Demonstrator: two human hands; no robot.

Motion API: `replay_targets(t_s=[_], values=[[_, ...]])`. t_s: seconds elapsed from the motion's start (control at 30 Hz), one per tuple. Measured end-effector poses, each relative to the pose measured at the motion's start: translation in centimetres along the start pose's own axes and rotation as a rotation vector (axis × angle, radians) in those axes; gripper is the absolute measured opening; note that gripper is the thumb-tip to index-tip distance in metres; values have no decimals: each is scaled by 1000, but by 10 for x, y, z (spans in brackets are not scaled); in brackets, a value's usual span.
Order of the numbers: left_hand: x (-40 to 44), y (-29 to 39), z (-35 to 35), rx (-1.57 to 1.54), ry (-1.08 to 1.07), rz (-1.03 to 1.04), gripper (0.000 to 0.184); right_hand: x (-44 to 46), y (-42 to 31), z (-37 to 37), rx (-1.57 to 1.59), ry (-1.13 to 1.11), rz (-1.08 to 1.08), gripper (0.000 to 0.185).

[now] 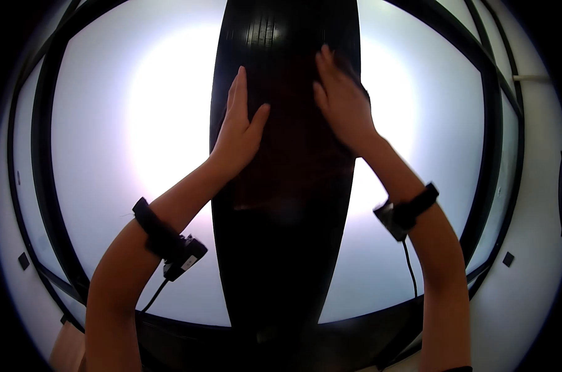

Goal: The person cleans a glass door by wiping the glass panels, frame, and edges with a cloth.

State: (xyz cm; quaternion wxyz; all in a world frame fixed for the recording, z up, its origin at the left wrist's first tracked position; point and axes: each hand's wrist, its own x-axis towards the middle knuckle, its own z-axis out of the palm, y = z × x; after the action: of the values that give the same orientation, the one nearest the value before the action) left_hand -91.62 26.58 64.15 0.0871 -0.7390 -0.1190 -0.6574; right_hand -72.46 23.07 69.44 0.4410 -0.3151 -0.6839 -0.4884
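A long, glossy black panel (287,180) with curved sides stands out dark against a bright white backlit surface. On its left part lies my left hand (238,130), fingers stretched upward and thumb apart, holding nothing. My right hand (344,102) is at the panel's right edge, its fingers extended and slightly blurred, the thumb spread inward. Something dark shows behind its fingers, too dim to make out. Whether either palm presses on the panel cannot be told.
The glowing white surface (107,124) spans both sides, inside a black frame (493,124). Each forearm wears a black strap with a small device, the left one (185,257) and the right one (392,220), each with a cable hanging down. Pale walls stand beyond.
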Motion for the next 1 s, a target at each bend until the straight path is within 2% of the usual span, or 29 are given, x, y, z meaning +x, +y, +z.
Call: replay_targets(t_s=[0.07, 0.1, 0.17, 0.2, 0.23, 0.27, 0.3, 0.4, 0.47, 0.53, 0.6, 0.67, 0.7, 0.8, 0.87, 0.9, 1.0], values=[[0, 7, -3, 19, 33, -61, 69, 40, 9, 16, -235, 322, -208, 39], [0, 13, -3, 37, 61, -113, 70, 49, 5, 15, -236, 325, -218, 39], [-12, 11, 0, 63, 94, -85, 71, 65, -11, 19, -466, 331, -374, 35], [-19, 11, 6, 92, 103, -58, 73, 67, -17, 27, -351, 293, -484, 33], [-26, 4, 14, 93, 141, -81, 73, 67, -29, 41, -165, 336, -463, 33], [-31, 1, 17, 25, 126, -157, 71, 65, -43, 36, -256, 132, -429, 41], [-34, 1, 21, 77, 137, -187, 71, 66, -45, 33, -157, -22, -362, 43], [-46, 4, 21, 197, 156, -189, 71, 62, -33, 36, -4, 53, -423, 45], [-39, 7, 18, 362, 154, -29, 70, 55, -16, 29, -11, 66, -418, 48], [-28, 10, 23, 385, 145, -18, 67, 47, 5, 22, -82, 164, -316, 51], [-7, 16, 17, 393, 160, 214, 67, 44, 21, 14, -80, 221, -300, 53], [13, 23, 15, 353, 178, 235, 68, 36, 29, 8, -120, 301, -133, 54], [24, 20, 16, 375, 136, 248, 70, 33, 29, 7, -105, 312, -149, 54], [29, 20, 36, 402, 78, 294, 75, -3, 37, 5, -72, 454, 11, 57], [26, 23, 28, 552, 133, 250, 78, -9, 16, 10, 350, 429, 206, 62], [29, 20, 25, 542, 143, 281, 81, -20, 14, 9, 447, 329, 214, 67], [27, 16, 30, 557, 150, 265, 86, -38, 14, 6, 596, 307, 200, 69]])
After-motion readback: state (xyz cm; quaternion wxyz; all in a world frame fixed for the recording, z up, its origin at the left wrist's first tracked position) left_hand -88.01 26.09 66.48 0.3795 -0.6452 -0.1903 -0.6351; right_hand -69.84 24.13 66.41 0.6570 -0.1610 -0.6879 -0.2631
